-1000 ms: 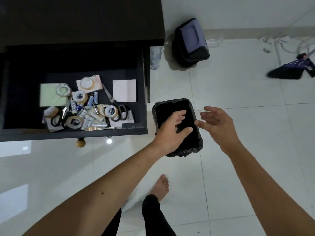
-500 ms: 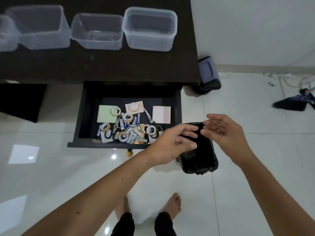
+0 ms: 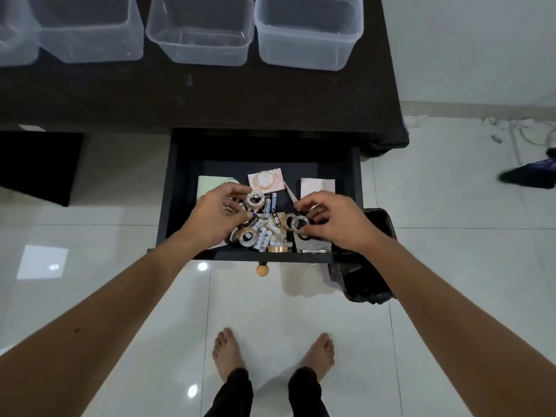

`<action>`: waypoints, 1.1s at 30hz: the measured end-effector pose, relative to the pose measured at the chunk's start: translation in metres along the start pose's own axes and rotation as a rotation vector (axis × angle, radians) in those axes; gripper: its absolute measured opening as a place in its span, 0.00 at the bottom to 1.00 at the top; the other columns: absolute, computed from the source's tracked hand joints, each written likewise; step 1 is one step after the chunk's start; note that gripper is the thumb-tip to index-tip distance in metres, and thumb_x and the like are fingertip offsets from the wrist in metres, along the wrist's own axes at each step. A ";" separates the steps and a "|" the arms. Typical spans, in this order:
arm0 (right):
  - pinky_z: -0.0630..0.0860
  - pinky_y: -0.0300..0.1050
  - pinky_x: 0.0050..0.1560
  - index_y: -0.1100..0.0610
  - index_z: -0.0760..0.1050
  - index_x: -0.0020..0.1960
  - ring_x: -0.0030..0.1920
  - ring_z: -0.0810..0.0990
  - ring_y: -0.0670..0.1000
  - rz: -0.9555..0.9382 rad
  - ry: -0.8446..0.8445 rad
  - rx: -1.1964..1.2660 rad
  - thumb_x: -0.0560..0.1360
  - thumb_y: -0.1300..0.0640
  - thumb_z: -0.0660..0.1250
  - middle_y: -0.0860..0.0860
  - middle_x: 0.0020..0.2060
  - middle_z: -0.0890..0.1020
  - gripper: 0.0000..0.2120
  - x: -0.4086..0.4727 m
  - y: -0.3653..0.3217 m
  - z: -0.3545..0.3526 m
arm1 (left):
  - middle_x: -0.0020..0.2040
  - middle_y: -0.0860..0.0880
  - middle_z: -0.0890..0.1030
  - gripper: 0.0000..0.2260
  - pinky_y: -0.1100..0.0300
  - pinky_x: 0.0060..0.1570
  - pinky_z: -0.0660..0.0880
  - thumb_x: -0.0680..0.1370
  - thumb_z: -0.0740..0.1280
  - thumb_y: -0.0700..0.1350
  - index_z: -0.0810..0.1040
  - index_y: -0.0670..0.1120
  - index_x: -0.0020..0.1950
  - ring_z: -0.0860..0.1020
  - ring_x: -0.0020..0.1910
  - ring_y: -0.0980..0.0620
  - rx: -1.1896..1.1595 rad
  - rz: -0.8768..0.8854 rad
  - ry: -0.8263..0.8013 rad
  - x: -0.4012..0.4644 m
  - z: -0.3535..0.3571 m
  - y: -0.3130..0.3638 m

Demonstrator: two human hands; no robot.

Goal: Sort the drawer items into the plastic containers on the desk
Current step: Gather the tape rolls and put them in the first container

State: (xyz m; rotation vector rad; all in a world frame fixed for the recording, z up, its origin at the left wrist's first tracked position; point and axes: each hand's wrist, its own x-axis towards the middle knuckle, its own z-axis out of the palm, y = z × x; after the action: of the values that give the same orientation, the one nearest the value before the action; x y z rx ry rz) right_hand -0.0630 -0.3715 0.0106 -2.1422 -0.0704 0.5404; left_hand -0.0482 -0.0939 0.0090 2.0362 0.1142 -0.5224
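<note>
A dark wooden drawer is seen pulled open at mid-frame, below a dark matte desk. Along the top edge, clear plastic containers with rounded corners are lined up on the desk. Inside the drawer a jumble is found: ring-shaped tape rolls, cylindrical batteries, a pale green pad, a pinkish paper square and a scissor blade. The left hand is held over the left of the pile, its fingers curled loosely around small items; exactly what is gripped cannot be told. A tape roll is pinched by the curled fingers of the right hand, at the drawer's right. A black bin with a crinkled liner is placed on the glossy white tile floor, lower right of the drawer. A round wooden knob is fixed at the drawer front.
</note>
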 end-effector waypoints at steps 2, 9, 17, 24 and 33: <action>0.82 0.44 0.56 0.49 0.83 0.61 0.52 0.83 0.47 -0.024 -0.045 -0.113 0.67 0.61 0.84 0.46 0.55 0.83 0.25 0.010 0.002 0.008 | 0.59 0.52 0.81 0.24 0.63 0.50 0.80 0.76 0.79 0.38 0.79 0.51 0.69 0.81 0.54 0.51 0.041 0.019 0.002 0.005 0.001 -0.004; 0.71 0.34 0.48 0.50 0.83 0.62 0.46 0.75 0.37 -0.025 -0.057 -0.266 0.68 0.58 0.84 0.42 0.50 0.79 0.24 0.022 0.012 0.018 | 0.63 0.48 0.77 0.29 0.67 0.44 0.74 0.72 0.82 0.41 0.77 0.50 0.72 0.80 0.44 0.52 0.209 0.083 0.022 0.027 0.010 -0.019; 0.82 0.42 0.51 0.51 0.85 0.60 0.49 0.82 0.43 -0.063 0.046 -0.164 0.68 0.56 0.84 0.44 0.54 0.81 0.22 0.023 0.013 0.021 | 0.58 0.50 0.79 0.25 0.59 0.55 0.75 0.73 0.81 0.44 0.79 0.52 0.68 0.72 0.41 0.62 0.285 0.192 0.014 0.037 0.018 -0.020; 0.81 0.49 0.57 0.52 0.84 0.62 0.53 0.80 0.47 -0.081 0.019 -0.246 0.67 0.53 0.85 0.45 0.56 0.80 0.25 0.030 0.012 0.027 | 0.56 0.51 0.75 0.23 0.62 0.53 0.72 0.74 0.81 0.46 0.81 0.51 0.68 0.72 0.43 0.58 0.348 0.203 0.006 0.040 0.018 -0.025; 0.77 0.53 0.60 0.51 0.81 0.63 0.56 0.78 0.50 -0.120 -0.033 -0.413 0.69 0.53 0.82 0.47 0.56 0.84 0.24 0.035 0.011 0.030 | 0.46 0.56 0.79 0.19 0.67 0.40 0.74 0.72 0.82 0.45 0.79 0.52 0.59 0.78 0.42 0.59 0.088 0.111 0.053 0.033 0.013 -0.018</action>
State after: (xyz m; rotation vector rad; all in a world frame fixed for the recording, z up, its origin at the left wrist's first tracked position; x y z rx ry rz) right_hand -0.0450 -0.3462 -0.0260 -2.5085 -0.3539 0.5245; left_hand -0.0277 -0.1001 -0.0247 2.1295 0.0099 -0.4109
